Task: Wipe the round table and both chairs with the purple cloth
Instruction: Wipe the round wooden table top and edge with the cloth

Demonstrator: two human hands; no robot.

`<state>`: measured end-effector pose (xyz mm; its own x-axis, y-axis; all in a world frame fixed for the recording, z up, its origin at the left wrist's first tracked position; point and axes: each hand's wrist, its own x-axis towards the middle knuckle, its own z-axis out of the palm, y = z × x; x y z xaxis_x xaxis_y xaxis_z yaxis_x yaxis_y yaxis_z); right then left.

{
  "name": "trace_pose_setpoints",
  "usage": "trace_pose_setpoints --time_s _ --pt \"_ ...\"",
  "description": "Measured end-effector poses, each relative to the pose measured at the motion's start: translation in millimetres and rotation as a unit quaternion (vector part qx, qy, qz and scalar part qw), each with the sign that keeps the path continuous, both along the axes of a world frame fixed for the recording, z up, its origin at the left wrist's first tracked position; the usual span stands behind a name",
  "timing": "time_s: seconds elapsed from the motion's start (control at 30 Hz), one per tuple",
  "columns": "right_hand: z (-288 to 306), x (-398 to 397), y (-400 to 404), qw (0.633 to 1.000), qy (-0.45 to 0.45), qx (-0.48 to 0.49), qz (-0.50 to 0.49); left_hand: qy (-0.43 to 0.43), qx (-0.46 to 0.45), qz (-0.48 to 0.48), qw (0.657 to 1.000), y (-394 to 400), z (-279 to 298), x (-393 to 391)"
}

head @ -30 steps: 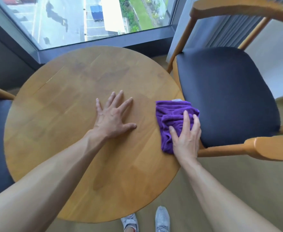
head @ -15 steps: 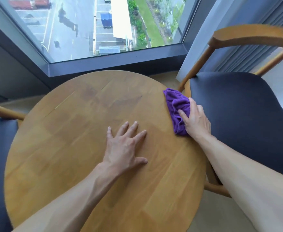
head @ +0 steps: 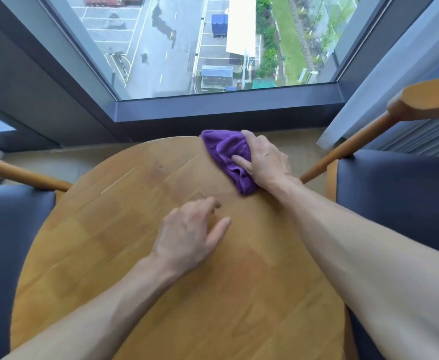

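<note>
the purple cloth (head: 228, 158) lay bunched at the round table's (head: 125, 229) far rim, under the right hand (head: 264, 159), whose fingers curled over and gripped it. nearer, the left hand (head: 190, 237) rested flat, fingers relaxed. dark-seated chairs flanked both hands: one (head: 10, 229) left, one (head: 395, 193) right. no writing was readable.

One table (head: 135, 255), one cloth (head: 226, 154), two chairs (head: 395, 193) (dark-seated), two hands (head: 187, 240).

Both forearms bare up to frame edge, no sleeves visible. Left hand (head: 187, 235) & right hand (head: 264, 158): no gloves, rings or watch. Tendons, knuckles visible.
</note>
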<state>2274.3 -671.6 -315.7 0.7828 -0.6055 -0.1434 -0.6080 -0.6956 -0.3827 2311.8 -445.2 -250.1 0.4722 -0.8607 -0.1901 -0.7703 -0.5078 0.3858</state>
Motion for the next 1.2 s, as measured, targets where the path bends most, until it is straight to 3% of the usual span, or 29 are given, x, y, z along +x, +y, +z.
trace_pose_setpoints --time_s 0.1,0.2,0.27,0.37,0.47,0.57,0.7,0.83,1.0,1.2 --pt "1.5 32.8 13.8 0.995 -0.005 -0.03 0.091 -0.042 -0.125 0.109 0.985 -51.2 -0.1 48.4" --pt "8.0 43.8 11.9 0.991 -0.033 0.048 0.119 -0.008 -0.152 0.088 0.984 -101.5 -10.7 83.9" --pt "12.3 36.2 9.2 0.984 -0.133 0.101 0.07 0.039 -0.12 0.036 0.991 -124.7 -23.8 94.5" --pt "4.3 6.4 14.8 0.96 -0.223 0.11 -0.131 0.006 -0.022 -0.057 0.998 -141.3 -46.8 96.3" --pt "-10.8 -7.6 23.7 0.964 -0.177 0.031 -0.199 -0.139 0.07 -0.118 0.981 -145.0 -62.1 96.2" --pt "-17.8 -0.4 24.1 0.979 -0.121 -0.058 -0.153 -0.187 0.047 -0.129 0.973 -147.8 -68.3 104.2" --pt "-22.0 0.1 27.8 0.992 -0.079 -0.088 -0.05 -0.185 0.042 -0.099 0.977 -137.6 -70.1 142.5" --pt "-21.4 1.6 26.7 0.995 -0.006 -0.096 -0.013 -0.155 0.078 0.044 0.984 -84.0 -73.4 202.4" --pt "-19.9 3.7 27.7 0.992 0.035 -0.124 -0.007 -0.093 0.099 0.217 0.967 3.6 -74.6 244.3" --pt "-20.2 7.1 30.2 0.989 0.044 -0.143 -0.003 -0.088 0.126 0.229 0.961 -11.4 -74.1 242.2"
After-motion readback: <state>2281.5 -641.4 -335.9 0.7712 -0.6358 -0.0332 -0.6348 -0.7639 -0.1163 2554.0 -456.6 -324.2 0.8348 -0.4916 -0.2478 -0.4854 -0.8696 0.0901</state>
